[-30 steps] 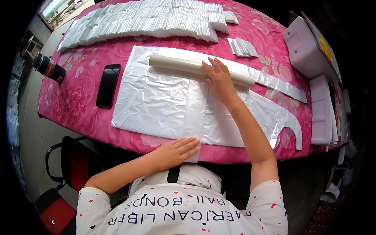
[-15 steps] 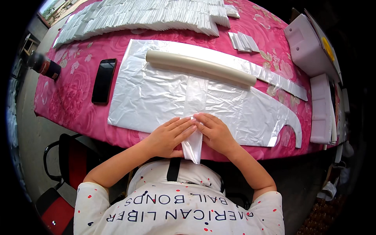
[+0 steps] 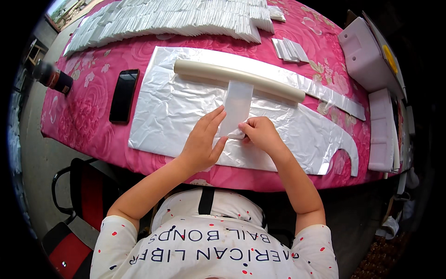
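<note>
A narrow white plastic strip (image 3: 239,100) lies across a crinkled plastic carrier bag (image 3: 174,111), its far end at a cream tube (image 3: 241,78). Folding looks partly done: the near end seems turned up, the rest left long. The left hand (image 3: 202,139), fingers extended, flanks the strip; the right hand (image 3: 261,132) pinches its near right corner.

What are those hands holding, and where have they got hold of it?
The right hand pinches the white strip at the right of its near end. The left hand lies open along the strip's left edge, seemingly gripping nothing.
</note>
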`<state>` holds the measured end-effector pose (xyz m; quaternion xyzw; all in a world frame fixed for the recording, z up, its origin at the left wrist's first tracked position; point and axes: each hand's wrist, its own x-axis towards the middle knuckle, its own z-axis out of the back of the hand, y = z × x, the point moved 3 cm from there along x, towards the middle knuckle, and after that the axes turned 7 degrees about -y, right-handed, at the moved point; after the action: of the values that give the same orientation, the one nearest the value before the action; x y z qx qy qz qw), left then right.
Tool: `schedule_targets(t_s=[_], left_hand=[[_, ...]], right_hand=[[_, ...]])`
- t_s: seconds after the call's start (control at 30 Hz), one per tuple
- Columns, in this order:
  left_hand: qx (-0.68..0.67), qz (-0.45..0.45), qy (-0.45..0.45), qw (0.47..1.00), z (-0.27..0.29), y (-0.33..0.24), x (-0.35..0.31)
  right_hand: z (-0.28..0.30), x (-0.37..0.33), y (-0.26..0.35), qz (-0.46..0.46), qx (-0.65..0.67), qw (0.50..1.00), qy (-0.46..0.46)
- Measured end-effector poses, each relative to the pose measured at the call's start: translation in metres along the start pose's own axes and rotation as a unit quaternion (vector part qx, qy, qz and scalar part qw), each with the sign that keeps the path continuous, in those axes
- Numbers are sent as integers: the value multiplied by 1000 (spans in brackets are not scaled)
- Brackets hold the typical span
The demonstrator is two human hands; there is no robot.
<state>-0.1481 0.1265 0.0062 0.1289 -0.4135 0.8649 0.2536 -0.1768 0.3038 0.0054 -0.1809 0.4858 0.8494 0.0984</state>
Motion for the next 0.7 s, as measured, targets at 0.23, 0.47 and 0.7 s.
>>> schedule_targets(t_s=[0.23, 0.47, 0.7], left_hand=[[162, -35, 144, 976, -39, -6, -17], [157, -29, 101, 982, -38, -7, -11], [176, -54, 73, 980, -32, -2, 9]], right_hand=[[-3, -2, 2, -7, -21, 1000, -18], [-4, -20, -10, 371, -231, 874, -212], [5, 2, -2, 477, -274, 833, -55]])
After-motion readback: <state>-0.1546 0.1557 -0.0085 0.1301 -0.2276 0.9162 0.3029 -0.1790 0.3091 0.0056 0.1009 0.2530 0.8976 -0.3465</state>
